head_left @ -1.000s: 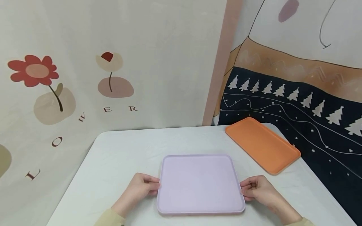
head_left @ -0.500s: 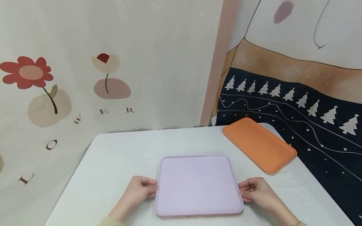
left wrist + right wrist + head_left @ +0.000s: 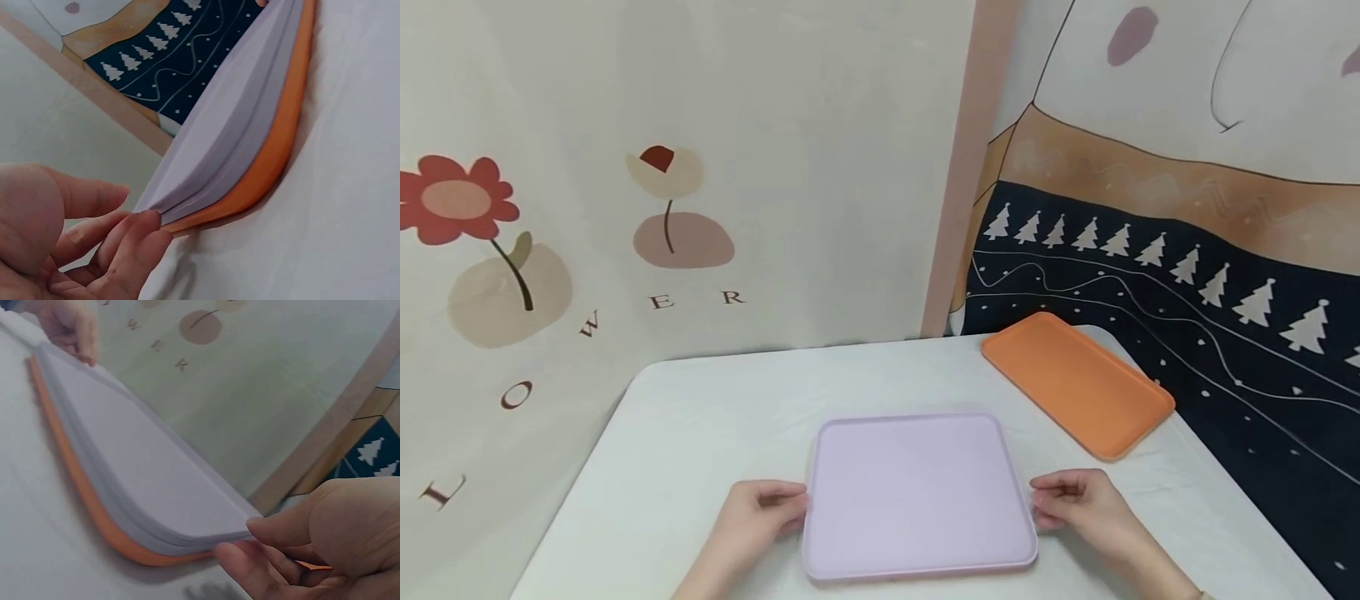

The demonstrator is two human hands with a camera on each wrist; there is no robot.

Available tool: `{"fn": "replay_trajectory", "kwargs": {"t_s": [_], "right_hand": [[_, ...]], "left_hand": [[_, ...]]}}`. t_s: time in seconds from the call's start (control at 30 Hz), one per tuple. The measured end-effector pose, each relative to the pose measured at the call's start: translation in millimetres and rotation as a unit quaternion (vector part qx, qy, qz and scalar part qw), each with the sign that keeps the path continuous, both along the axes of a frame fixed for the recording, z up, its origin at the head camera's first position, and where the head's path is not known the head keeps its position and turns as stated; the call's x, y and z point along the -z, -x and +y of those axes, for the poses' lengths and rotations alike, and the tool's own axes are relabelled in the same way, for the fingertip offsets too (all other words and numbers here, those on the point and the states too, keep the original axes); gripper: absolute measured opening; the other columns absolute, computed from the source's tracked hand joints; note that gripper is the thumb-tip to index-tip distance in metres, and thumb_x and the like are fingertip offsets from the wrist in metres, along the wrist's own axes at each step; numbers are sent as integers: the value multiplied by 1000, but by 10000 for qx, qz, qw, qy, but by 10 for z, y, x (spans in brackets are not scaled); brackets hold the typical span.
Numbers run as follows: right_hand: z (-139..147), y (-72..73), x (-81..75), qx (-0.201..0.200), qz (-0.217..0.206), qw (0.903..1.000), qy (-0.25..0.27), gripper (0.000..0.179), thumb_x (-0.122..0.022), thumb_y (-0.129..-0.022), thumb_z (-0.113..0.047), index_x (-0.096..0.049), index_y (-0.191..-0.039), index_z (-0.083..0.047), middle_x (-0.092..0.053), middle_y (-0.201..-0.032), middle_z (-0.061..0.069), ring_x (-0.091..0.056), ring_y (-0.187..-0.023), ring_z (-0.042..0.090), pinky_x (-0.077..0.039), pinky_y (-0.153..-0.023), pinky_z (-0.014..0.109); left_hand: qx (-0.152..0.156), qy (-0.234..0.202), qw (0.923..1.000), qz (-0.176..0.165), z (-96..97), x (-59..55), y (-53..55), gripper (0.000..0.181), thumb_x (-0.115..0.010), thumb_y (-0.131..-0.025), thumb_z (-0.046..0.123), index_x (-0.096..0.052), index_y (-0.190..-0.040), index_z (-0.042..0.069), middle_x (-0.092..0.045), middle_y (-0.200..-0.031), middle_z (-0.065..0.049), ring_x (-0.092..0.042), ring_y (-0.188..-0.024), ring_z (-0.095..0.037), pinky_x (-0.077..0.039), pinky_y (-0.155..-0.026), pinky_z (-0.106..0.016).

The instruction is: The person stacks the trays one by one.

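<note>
In the head view a lilac rectangular tray [image 3: 917, 496] lies flat on the white-covered table. Both wrist views show lilac layers on top with an orange tray [image 3: 278, 169] directly beneath, its edge showing all along the side. My left hand [image 3: 756, 521] is at the stack's left side, fingertips right at the rim; in the left wrist view its thumb stands apart from the tray. At the opposite side is my right hand [image 3: 1086, 508], its fingertips a little off the rim in the head view, thumb and fingers parted in the right wrist view.
Another orange tray [image 3: 1078, 383] lies slanted at the table's back right corner. The white tabletop [image 3: 715, 417] reaches back to a pale printed curtain [image 3: 820, 167]. A dark cloth with tree prints [image 3: 1187, 333] hangs along the right edge.
The head view has turned slightly right, so the scene shifts left. The right fingertips have drawn slightly away from the tray rim. The tray stack stays in place on the table.
</note>
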State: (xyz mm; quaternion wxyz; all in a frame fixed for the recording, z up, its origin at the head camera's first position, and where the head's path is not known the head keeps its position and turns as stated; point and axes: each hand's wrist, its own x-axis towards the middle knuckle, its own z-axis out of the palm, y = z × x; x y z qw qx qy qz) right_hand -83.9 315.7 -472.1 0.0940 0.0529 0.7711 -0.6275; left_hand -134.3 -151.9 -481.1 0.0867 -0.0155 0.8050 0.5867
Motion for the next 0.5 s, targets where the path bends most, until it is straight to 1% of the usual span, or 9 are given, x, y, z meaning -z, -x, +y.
{"fn": "replay_trajectory", "kwargs": {"t_s": [0.07, 0.13, 0.23, 0.37, 0.43, 0.5], "right_hand": [[88, 44, -44, 229, 55, 9997, 41, 37, -71, -97, 4, -59, -125, 25, -73, -102, 17, -75, -86, 21, -66, -78, 37], [205, 104, -101, 518, 231, 9984, 11, 38, -71, -97, 6, -57, -126, 27, -73, -102, 18, -74, -85, 20, -66, -79, 37], [436, 202, -198, 954, 437, 9942, -238, 40, -69, -98, 7, -55, -130, 27, -73, -105, 18, -75, -85, 17, -65, -80, 35], [797, 318, -280, 1405, 616, 9849, -805, 45, -68, -101, 0, -52, -133, 26, -74, -106, 15, -76, -85, 14, -65, -80, 32], [972, 360, -279, 1639, 621, 9788, -1058, 46, -68, -102, -4, -52, -134, 26, -74, -104, 13, -76, -83, 12, -65, -79, 31], [1132, 385, -262, 1920, 530, 9721, -1241, 47, -68, -102, -6, -52, -135, 24, -71, -104, 12, -75, -81, 11, -65, -77, 31]], "left_hand": [[-78, 49, 10000, 14, -65, -52, -38, 29, -82, -91, 10, -77, -114, -7, -77, -102, -14, -76, -92, -24, -65, -76, -33], [-182, 32, 9998, -34, -133, -105, -73, 33, -82, -92, 13, -76, -118, -7, -78, -105, -14, -76, -94, -25, -65, -78, -34], [-295, -62, 9995, -109, -208, -156, -105, 37, -82, -93, 15, -75, -123, -6, -77, -109, -15, -76, -96, -27, -65, -80, -34], [-348, -237, 9989, -181, -252, -173, -115, 43, -83, -94, 19, -72, -127, -6, -77, -111, -15, -75, -99, -29, -65, -82, -34], [-326, -289, 9989, -189, -261, -167, -110, 45, -82, -94, 20, -71, -129, -6, -76, -113, -16, -75, -101, -29, -64, -83, -34], [-265, -263, 9992, -152, -260, -164, -87, 46, -82, -94, 22, -71, -129, -5, -76, -113, -15, -75, -103, -29, -64, -85, -34]]}}
